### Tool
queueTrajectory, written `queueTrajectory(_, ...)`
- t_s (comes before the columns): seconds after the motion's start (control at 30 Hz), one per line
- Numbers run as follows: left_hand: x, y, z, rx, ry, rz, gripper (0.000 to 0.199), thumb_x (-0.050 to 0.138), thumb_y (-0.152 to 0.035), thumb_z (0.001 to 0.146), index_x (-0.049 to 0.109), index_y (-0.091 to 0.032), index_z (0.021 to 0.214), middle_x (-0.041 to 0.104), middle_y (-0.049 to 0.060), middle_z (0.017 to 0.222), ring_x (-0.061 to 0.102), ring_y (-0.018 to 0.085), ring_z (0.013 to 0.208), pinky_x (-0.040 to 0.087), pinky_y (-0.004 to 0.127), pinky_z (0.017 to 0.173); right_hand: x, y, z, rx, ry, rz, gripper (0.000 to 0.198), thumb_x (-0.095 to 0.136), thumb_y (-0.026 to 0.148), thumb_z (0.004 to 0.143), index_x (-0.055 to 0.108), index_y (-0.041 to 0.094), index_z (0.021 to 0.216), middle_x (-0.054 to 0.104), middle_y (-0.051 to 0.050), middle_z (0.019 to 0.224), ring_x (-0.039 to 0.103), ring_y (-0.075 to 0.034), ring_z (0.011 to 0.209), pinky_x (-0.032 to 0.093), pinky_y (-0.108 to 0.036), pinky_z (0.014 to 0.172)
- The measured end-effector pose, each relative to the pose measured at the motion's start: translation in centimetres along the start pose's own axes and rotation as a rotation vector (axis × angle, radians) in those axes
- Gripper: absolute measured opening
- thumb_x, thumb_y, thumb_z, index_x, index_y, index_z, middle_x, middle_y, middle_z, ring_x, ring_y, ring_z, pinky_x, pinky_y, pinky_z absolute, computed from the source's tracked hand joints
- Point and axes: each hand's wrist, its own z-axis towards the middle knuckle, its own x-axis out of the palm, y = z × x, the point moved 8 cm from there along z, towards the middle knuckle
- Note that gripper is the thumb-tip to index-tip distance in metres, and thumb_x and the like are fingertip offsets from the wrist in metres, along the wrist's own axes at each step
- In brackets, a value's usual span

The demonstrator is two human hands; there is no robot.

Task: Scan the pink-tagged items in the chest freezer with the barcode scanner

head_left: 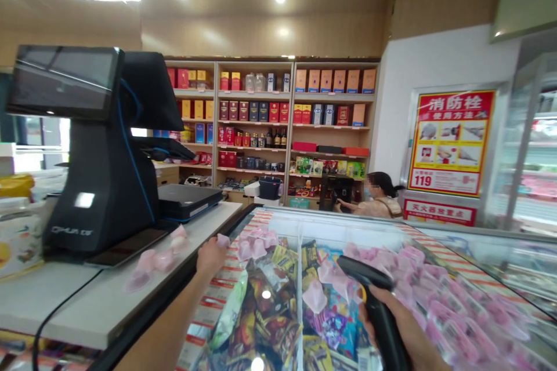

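Note:
My left hand (211, 256) is closed on a small pink cup-shaped pack (223, 241) at the counter-side edge of the glass-topped case. My right hand (398, 316) is wrapped round the handle of a black barcode scanner (378, 293), whose head points left over the case. Just beyond my left hand is a cluster of similar pink packs (256, 243) on the glass. Many more pink packs, some with barcode labels (456, 307), are spread on the right. A few pink packs (163, 259) also lie on the white counter at left.
A black checkout terminal (104, 168) stands on the white counter (65, 301), its cable hanging in front. Colourful bagged goods (261, 319) lie under the glass. Beyond the case are a person (378, 200) and shelves of boxed goods (255, 111). A red fire-hydrant sign (452, 142) hangs at right.

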Motion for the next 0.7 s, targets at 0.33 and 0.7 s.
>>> queueTrajectory(0.33, 2.1, 0.0, 0.5, -0.092, 0.137, 0.015, 0.030, 0.043, -0.035, 0.078, 0.051, -0.014, 0.097, 0.055, 0.006, 0.100, 0.053, 0.017, 0.088, 0.043, 0.038, 0.075, 2.0, -1.3, -0.4, 0.036, 0.036, -0.064, 0.029, 0.053, 0.041, 0.066, 0.053, 0.012, 0.064, 0.057, -0.001, 0.049, 0.046, -0.006, 0.033, 0.036, -0.016, 0.032)
queueTrajectory(0.7, 0.2, -1.5, -7.3, 0.224, 0.148, -0.351, 0.022, 0.048, -0.012, 0.069, 0.056, -0.015, 0.090, 0.063, 0.004, 0.089, 0.057, 0.017, 0.085, 0.042, 0.027, 0.075, 7.3, -3.5, -1.5, 0.110, 0.287, 0.014, 0.031, 0.050, 0.043, 0.066, 0.054, 0.013, 0.068, 0.055, 0.000, 0.049, 0.046, -0.007, 0.034, 0.035, -0.018, 0.033)
